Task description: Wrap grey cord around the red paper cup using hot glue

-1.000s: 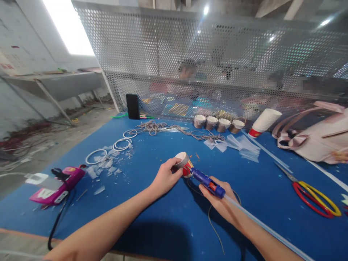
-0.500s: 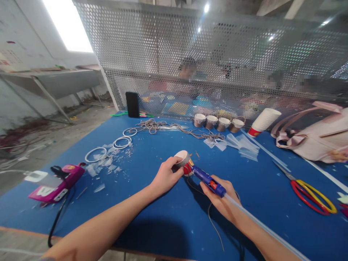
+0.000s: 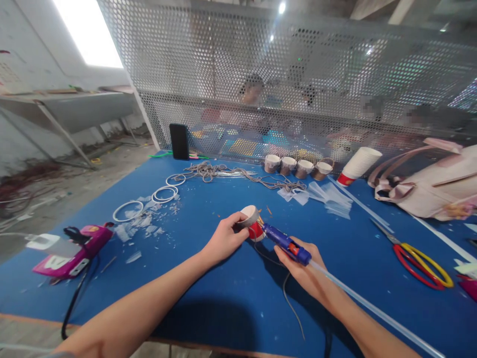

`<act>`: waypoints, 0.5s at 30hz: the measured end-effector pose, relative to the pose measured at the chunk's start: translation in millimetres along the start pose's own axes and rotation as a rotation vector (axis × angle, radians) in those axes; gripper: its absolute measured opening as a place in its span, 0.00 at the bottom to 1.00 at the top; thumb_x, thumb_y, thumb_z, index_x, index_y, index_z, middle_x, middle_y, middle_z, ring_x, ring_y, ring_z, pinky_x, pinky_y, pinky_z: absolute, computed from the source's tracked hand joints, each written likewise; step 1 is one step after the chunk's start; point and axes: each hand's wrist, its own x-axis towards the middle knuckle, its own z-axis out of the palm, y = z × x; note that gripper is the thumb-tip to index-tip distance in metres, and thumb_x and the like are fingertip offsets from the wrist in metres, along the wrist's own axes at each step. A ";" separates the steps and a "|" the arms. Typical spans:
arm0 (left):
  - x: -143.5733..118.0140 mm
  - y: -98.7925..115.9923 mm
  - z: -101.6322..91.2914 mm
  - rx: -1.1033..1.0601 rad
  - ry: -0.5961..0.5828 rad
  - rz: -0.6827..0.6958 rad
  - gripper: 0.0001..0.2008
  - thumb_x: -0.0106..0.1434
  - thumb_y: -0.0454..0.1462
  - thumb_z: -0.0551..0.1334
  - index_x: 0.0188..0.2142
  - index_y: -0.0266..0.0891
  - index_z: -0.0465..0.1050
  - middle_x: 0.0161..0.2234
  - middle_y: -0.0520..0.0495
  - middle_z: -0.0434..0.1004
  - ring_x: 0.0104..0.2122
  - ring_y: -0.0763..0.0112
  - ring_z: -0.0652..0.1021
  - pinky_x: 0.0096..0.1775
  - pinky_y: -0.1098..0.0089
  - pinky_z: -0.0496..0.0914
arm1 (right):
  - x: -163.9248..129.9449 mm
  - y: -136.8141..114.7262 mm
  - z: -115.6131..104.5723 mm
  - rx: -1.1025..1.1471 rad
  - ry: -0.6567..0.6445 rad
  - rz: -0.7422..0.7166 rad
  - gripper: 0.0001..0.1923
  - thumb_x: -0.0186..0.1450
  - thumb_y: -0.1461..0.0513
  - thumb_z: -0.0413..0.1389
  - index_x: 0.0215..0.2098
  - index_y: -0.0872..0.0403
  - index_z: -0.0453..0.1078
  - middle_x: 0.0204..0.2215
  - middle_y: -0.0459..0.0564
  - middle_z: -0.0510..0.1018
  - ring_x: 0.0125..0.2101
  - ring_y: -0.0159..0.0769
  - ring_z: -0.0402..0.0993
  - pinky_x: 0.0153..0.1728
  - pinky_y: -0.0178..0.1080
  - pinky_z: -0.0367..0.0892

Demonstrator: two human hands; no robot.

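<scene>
My left hand (image 3: 228, 233) grips a small paper cup (image 3: 255, 230), white inside and red near one end, tilted above the blue table. A grey band of cord runs round part of its side, and a loose grey cord (image 3: 294, 308) trails from it toward the table's front. In my right hand (image 3: 303, 261) is a blue glue gun (image 3: 285, 242), its nozzle close against the cup's side. A long clear glue stick (image 3: 372, 303) sticks out of its back. Whether the nozzle touches the cup, I cannot tell.
Several cord-wrapped cups (image 3: 288, 166) and a stack of paper cups (image 3: 359, 165) stand at the back. Scissors (image 3: 423, 266) and a pink bag (image 3: 439, 186) lie right. White rings (image 3: 127, 211), a magenta power strip (image 3: 74, 253) and a black phone (image 3: 179, 141) are left. Behind rises a perforated screen (image 3: 171, 59).
The view has shifted slightly, so the whole table appears a little further left. Both hands keep their grip, with the glue gun's nozzle still at the cup.
</scene>
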 end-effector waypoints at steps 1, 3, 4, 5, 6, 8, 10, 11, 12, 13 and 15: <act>0.2 0.2 -0.3 -0.013 -0.006 -0.005 0.06 0.51 0.31 0.55 0.28 0.38 0.70 0.26 0.53 0.73 0.28 0.71 0.73 0.34 0.72 0.66 | -0.5 -1.6 -0.4 0.002 -0.005 -0.007 0.15 0.61 0.56 0.51 0.19 0.52 0.57 0.14 0.41 0.63 0.15 0.28 0.56 0.18 0.32 0.55; 0.6 0.9 -0.8 -0.034 -0.012 -0.014 0.06 0.50 0.31 0.55 0.27 0.38 0.69 0.25 0.54 0.73 0.28 0.72 0.72 0.33 0.72 0.66 | -1.7 -3.0 -0.9 0.010 -0.008 -0.015 0.15 0.60 0.57 0.51 0.19 0.52 0.57 0.14 0.40 0.62 0.15 0.28 0.55 0.17 0.32 0.54; 0.9 1.5 -1.1 -0.043 -0.012 -0.019 0.06 0.49 0.31 0.55 0.27 0.38 0.69 0.25 0.54 0.72 0.28 0.72 0.72 0.33 0.72 0.66 | -2.1 -2.6 -1.1 0.016 -0.011 -0.010 0.15 0.60 0.57 0.52 0.19 0.52 0.57 0.14 0.40 0.62 0.16 0.27 0.55 0.18 0.32 0.54; 1.1 2.1 -1.3 -0.051 -0.011 -0.025 0.06 0.49 0.31 0.55 0.26 0.38 0.69 0.25 0.54 0.72 0.28 0.72 0.72 0.33 0.72 0.65 | -2.3 -1.6 -1.3 0.024 -0.011 0.002 0.15 0.60 0.57 0.52 0.19 0.52 0.57 0.14 0.40 0.62 0.16 0.27 0.55 0.18 0.32 0.55; 1.3 2.7 -1.5 -0.057 -0.011 -0.031 0.05 0.49 0.31 0.55 0.26 0.38 0.69 0.25 0.54 0.71 0.28 0.72 0.71 0.33 0.72 0.65 | -2.4 -0.1 -1.5 0.032 -0.008 0.021 0.15 0.61 0.56 0.52 0.19 0.52 0.57 0.14 0.41 0.62 0.16 0.27 0.56 0.19 0.32 0.55; 1.8 3.6 -1.7 -0.070 -0.013 -0.045 0.05 0.49 0.31 0.55 0.26 0.37 0.68 0.24 0.54 0.71 0.27 0.72 0.71 0.32 0.72 0.65 | -2.2 2.7 -1.5 0.043 -0.001 0.052 0.15 0.61 0.55 0.52 0.20 0.53 0.58 0.15 0.41 0.63 0.16 0.27 0.56 0.19 0.32 0.56; 2.1 3.5 -1.9 -0.080 -0.017 -0.058 0.05 0.48 0.31 0.55 0.25 0.37 0.68 0.24 0.54 0.70 0.27 0.72 0.70 0.32 0.72 0.64 | -2.1 3.4 -1.1 0.049 -0.006 0.053 0.15 0.61 0.55 0.52 0.20 0.53 0.58 0.14 0.40 0.62 0.16 0.27 0.56 0.19 0.31 0.55; 2.3 3.1 -2.0 -0.084 -0.017 -0.064 0.05 0.48 0.31 0.55 0.25 0.37 0.68 0.24 0.54 0.70 0.27 0.72 0.70 0.31 0.72 0.64 | -2.2 2.8 -0.8 0.051 -0.014 0.041 0.15 0.61 0.55 0.52 0.20 0.53 0.58 0.14 0.40 0.61 0.16 0.27 0.55 0.19 0.31 0.55; 2.4 2.5 -2.1 -0.088 -0.015 -0.069 0.05 0.47 0.31 0.55 0.25 0.37 0.68 0.23 0.54 0.69 0.27 0.73 0.70 0.31 0.72 0.64 | -2.5 1.8 -0.5 0.053 -0.021 0.022 0.15 0.61 0.56 0.52 0.19 0.53 0.57 0.14 0.40 0.61 0.16 0.26 0.55 0.19 0.31 0.54; 2.5 1.8 -2.3 -0.092 -0.013 -0.072 0.05 0.47 0.30 0.54 0.25 0.37 0.68 0.23 0.54 0.68 0.26 0.73 0.69 0.31 0.72 0.63 | -2.8 0.9 -0.2 0.056 -0.030 0.006 0.15 0.61 0.56 0.52 0.19 0.53 0.57 0.14 0.40 0.61 0.16 0.26 0.55 0.19 0.31 0.54; 2.7 0.7 -2.8 -0.102 -0.010 -0.079 0.05 0.46 0.30 0.54 0.24 0.37 0.67 0.23 0.55 0.67 0.26 0.74 0.68 0.30 0.72 0.62 | -3.3 0.1 0.0 0.063 -0.042 -0.005 0.15 0.61 0.57 0.52 0.19 0.53 0.57 0.14 0.40 0.61 0.16 0.26 0.55 0.19 0.31 0.54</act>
